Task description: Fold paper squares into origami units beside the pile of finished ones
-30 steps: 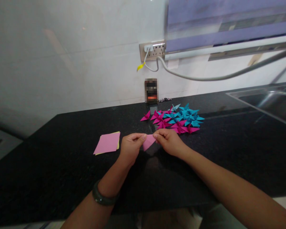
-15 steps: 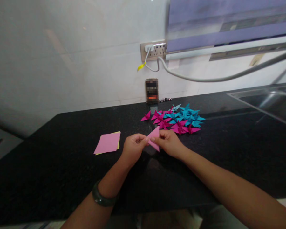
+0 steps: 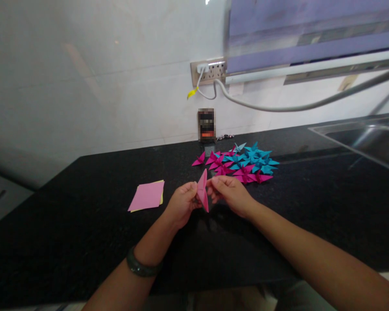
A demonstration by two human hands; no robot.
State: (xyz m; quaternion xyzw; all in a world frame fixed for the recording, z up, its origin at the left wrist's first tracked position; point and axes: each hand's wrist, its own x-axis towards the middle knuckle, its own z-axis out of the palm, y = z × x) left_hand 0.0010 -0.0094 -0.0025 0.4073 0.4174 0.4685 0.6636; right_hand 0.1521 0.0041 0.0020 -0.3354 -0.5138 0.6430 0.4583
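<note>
The paper (image 3: 202, 190), pink and folded to a narrow pointed shape, was held just above the table (image 3: 68, 207) between both hands. Its long axis stood near upright in the view, slightly tilted. The upper tip pointed away toward the wall and the lower tip back toward the person. The left hand (image 3: 180, 204) was closed, fingertips pinching the paper's left side. The right hand (image 3: 231, 195) was likewise closed, pinching its right side. Flat pink sheets (image 3: 147, 195) lay on the table to the left of the hands. A pile of pink and blue folded stars (image 3: 243, 163) lay just beyond the right hand.
</note>
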